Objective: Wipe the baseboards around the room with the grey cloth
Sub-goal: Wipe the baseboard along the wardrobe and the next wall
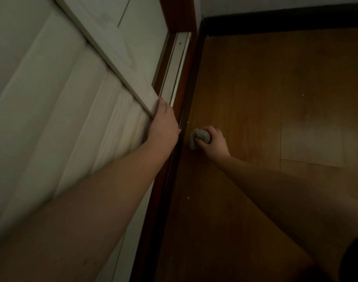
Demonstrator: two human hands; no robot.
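The right hand (pixel 213 140) grips the balled grey cloth (pixel 198 138) down against the dark baseboard (pixel 179 159); the left hand (pixel 165 123) rests flat on the white door (pixel 72 98), fingers not visible. If that door swings, the brace goes — and the cloth could skid onto the wooden floor (pixel 265 98). Dim room, another baseboard along the far wall.

Two bare arms come in from the bottom of the picture, one on each side. The left hand (pixel 164 124) and the right hand (pixel 216 141) have nothing on them: no gloves, no rings, no watch, and no sleeves show on the forearms. The nails on the left hand look short and plain, and a bit of something dark shows at the bottom right corner, too dim to tell what it is.
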